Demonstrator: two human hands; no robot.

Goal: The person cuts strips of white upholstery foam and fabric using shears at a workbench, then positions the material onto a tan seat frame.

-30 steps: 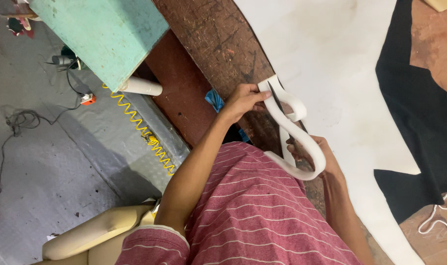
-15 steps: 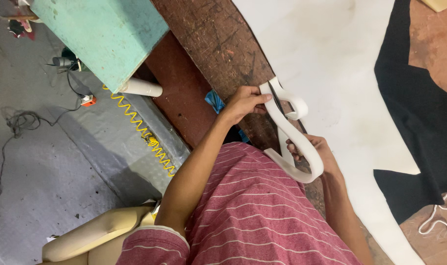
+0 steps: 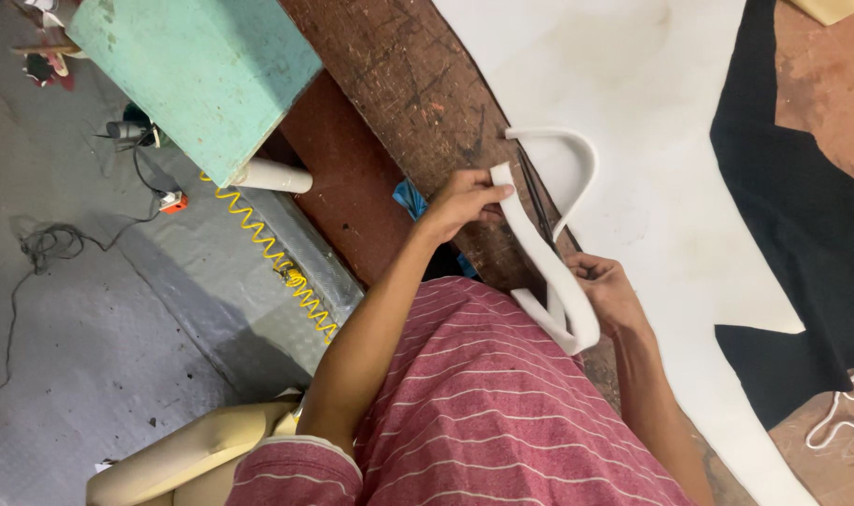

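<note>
A long white foam strip is bent into a loop over the edge of a worn brown workbench. My left hand pinches one end of the strip near the bench edge. My right hand grips the strip lower down, close to my red striped shirt, where it folds back on itself. The far curve of the strip lies over a white sheet spread on the bench.
A black sheet overlaps the white one at the right. A teal box stands at the upper left, with a white pipe under it. A yellow coiled hose and cables lie on the grey floor. A beige seat is at the bottom.
The strip has opened from a tight fold into a wider loop reaching farther onto the white sheet. Both hands keep hold of it and have shifted only slightly.
</note>
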